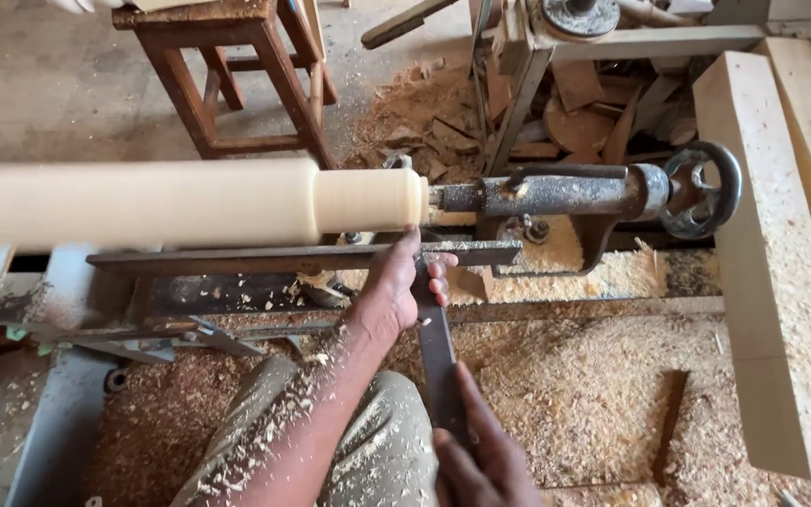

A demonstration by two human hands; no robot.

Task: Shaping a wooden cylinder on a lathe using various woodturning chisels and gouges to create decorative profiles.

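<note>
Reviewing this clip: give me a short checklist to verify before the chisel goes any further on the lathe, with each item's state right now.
1. Left hand steadies the flat dark metal chisel against the long rusty metal tool rest: ok.
2. Right hand grips the chisel's lower end: ok.
3. Pale cylindrical wooden workpiece held by the rusty tailstock at its right end: ok.
4. Chisel tip touching the workpiece: cannot tell, the left hand hides it.
5. Workpiece spinning: cannot tell for certain, though its surface looks blurred.
6. Left forearm and lap free of sawdust shavings: not ok.
</note>
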